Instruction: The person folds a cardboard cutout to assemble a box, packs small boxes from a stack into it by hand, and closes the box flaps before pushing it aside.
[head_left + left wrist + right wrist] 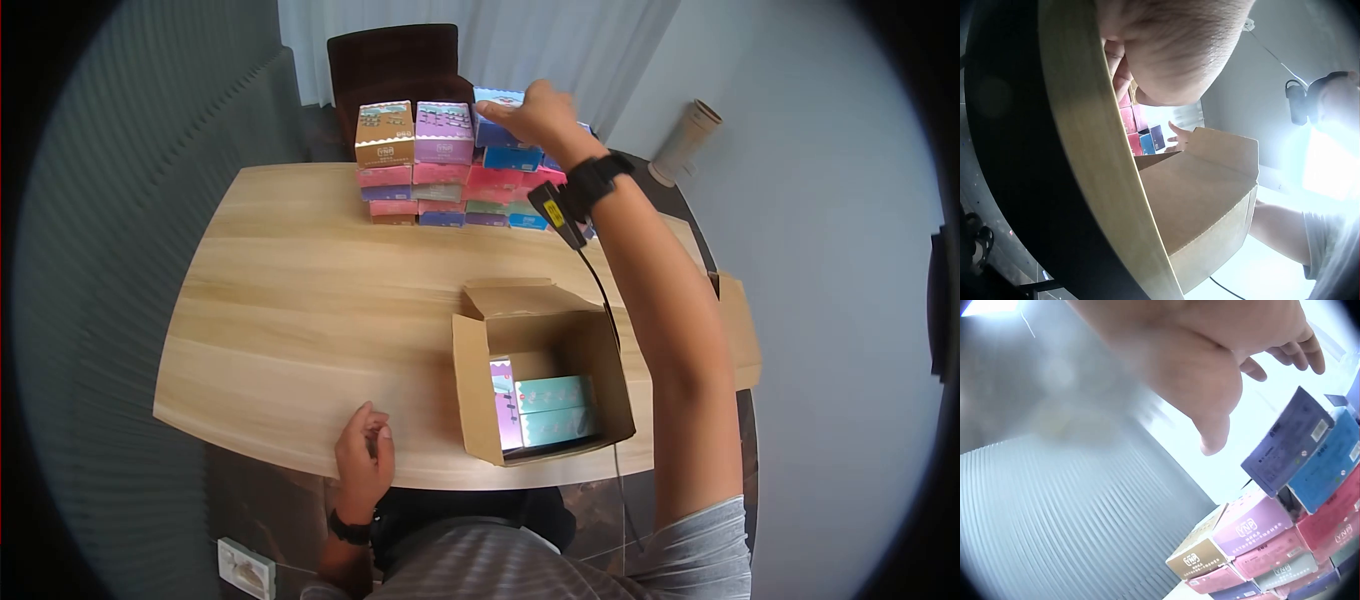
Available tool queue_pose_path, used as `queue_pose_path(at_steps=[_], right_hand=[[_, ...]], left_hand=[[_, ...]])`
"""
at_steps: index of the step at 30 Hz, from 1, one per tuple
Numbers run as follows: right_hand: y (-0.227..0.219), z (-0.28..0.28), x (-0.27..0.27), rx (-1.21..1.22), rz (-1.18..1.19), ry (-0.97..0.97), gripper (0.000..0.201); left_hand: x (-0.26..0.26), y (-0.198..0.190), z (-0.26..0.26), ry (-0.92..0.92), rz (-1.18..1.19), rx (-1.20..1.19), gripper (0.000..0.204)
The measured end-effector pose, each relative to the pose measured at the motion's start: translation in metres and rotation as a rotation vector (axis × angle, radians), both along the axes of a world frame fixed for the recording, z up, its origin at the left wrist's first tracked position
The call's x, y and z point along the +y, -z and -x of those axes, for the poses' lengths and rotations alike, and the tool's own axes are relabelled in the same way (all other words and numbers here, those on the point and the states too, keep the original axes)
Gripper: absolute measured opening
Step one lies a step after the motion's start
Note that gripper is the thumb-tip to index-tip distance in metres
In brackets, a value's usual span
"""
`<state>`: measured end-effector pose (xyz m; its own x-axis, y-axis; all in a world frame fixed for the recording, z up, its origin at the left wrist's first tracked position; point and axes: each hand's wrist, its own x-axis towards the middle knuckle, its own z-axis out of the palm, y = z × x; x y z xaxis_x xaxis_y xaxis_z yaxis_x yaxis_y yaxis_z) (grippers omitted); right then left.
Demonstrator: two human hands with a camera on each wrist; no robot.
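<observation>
Over the right end of a stack of small colored boxes, my right hand [540, 115] reaches out with thumb and fingers spread. Below it is a dark blue box [1291, 442], tilted on top of a lighter blue box [1327, 469]. In the right wrist view a gap shows between the thumb [1215, 434] and the dark blue box. My left hand [364, 455] hangs by the table's near edge, fingers loosely bent and holding nothing. Right of it stands an open cardboard box [476, 390] holding two teal boxes [555, 410] and a purple box [506, 405].
A brown box [385, 130] and a lilac box [444, 132] top the stack's left side, above several pink and other rows. The wooden table [280, 300] has a dark chair [390, 60] behind it. A cable [600, 285] runs from the right wrist past the cardboard box.
</observation>
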<state>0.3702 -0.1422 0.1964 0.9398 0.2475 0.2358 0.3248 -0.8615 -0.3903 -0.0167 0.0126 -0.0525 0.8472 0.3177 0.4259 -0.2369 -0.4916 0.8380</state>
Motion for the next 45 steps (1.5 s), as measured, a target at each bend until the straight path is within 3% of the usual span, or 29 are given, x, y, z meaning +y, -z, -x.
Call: queue_pose_path(at_steps=[4, 7, 11, 13, 15, 21, 23, 25, 29, 31, 33, 36, 39, 41, 43, 45], right_hand=[[-0.007, -0.025, 0.022, 0.111, 0.065, 0.096, 0.078], [-0.006, -0.029, 0.025, 0.12, 0.216, 0.034, 0.073], [0.001, -0.036, 0.027, 0.113, 0.229, 0.054, 0.065], [0.002, -0.034, 0.021, 0.118, 0.002, 0.064, 0.056], [-0.004, -0.027, 0.013, 0.107, -0.037, 0.07, 0.054], [-0.046, 0.054, -0.021, 0.025, -0.16, -0.021, 0.065], [-0.047, 0.075, -0.039, -0.027, -0.057, -0.22, 0.069], [-0.057, 0.119, -0.055, 0.092, -0.082, -0.264, 0.07], [-0.03, 0.178, -0.09, -0.409, 0.121, -0.495, 0.082], [-0.028, 0.216, -0.095, -0.379, 0.174, -0.483, 0.09], [-0.028, 0.242, -0.1, -0.35, 0.205, -0.596, 0.093], [-0.022, 0.266, -0.1, -0.484, 0.288, -0.684, 0.06], [-0.021, 0.282, -0.102, -0.506, 0.276, -0.757, 0.052], [-0.018, 0.287, -0.107, -0.524, 0.273, -0.74, 0.049], [-0.018, 0.289, -0.115, -0.486, 0.198, -0.732, 0.048], [-0.02, 0.289, -0.124, -0.396, 0.121, -0.718, 0.047]], left_hand=[[-0.001, -0.004, -0.001, -0.004, -0.021, -0.027, 0.038], [-0.001, -0.003, -0.001, -0.015, -0.013, -0.025, 0.037], [0.0, -0.004, 0.0, -0.007, -0.013, -0.021, 0.037], [0.0, -0.002, 0.0, 0.001, -0.025, -0.022, 0.037], [0.001, 0.0, -0.001, 0.008, -0.024, -0.033, 0.037], [0.001, -0.001, -0.001, 0.016, -0.028, -0.028, 0.038], [0.001, 0.0, -0.001, 0.019, -0.04, -0.039, 0.038], [0.001, 0.001, -0.001, 0.026, -0.052, -0.047, 0.038], [0.003, -0.005, 0.001, 0.054, 0.04, 0.006, 0.038], [0.001, -0.023, -0.001, 0.076, 0.093, 0.021, 0.039], [-0.002, -0.061, -0.007, -0.003, 0.024, -0.111, 0.033], [-0.011, -0.115, -0.024, 0.084, -0.01, -0.221, 0.034], [-0.034, -0.144, -0.036, 0.21, -0.081, -0.295, 0.043], [-0.049, -0.147, -0.04, 0.29, -0.073, -0.283, 0.05], [-0.06, -0.139, -0.045, 0.276, 0.124, -0.261, 0.059], [-0.063, -0.136, -0.05, 0.327, 0.083, -0.252, 0.059]])
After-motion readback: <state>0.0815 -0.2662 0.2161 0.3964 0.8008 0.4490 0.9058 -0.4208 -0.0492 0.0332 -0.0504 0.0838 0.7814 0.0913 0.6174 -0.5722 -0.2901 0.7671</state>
